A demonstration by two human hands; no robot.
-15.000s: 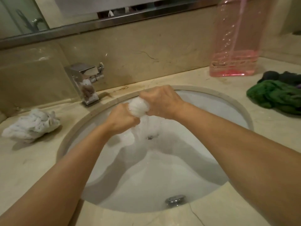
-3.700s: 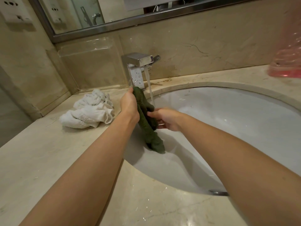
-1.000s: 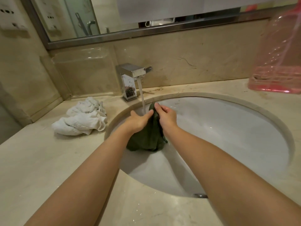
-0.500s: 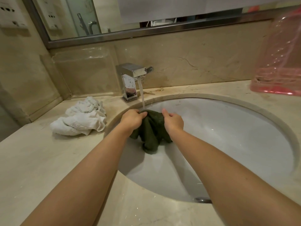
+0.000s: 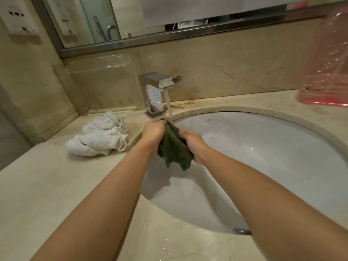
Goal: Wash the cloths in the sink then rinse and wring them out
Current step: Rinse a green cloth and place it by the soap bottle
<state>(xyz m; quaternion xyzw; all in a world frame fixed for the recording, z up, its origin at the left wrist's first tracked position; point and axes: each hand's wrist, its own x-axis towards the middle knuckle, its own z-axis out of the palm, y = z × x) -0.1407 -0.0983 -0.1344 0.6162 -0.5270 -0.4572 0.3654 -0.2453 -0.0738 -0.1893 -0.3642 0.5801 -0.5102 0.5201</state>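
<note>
Since half a second back, my two hands are sitting slightly further apart and the green cloth (image 5: 174,147) is hanging longer between them, its lower corners now dropping further below my wrists. My left hand (image 5: 153,131) is clenching the cloth's upper edge, knuckles up, right beside the water stream (image 5: 170,108); my right hand (image 5: 193,143) is gripping the opposite edge a little lower and nearer to me. Both grips are closed on the fabric. Between them the cloth is running on a slant, high at the left grip and sloping down toward the right, with the loose bulk hanging under that line over the left part of the sink (image 5: 263,151). The stream from the faucet (image 5: 159,91) is landing at the cloth's top, just by my left fingers, so I am judging the left hand as the one nearer the water and the one to steer by. I am reading this as the rinse, with the wringing not yet done; for that, the cloth's long line between the grips is what I would be twisting along.

Outward, the basin is looking wet and white. On the tabletop (image 5: 47,194) to the left, the white cloth (image 5: 99,137) is lying bunched, well apart from my hands. A pink bottle (image 5: 325,72) is standing at the far right, blurred.
</note>
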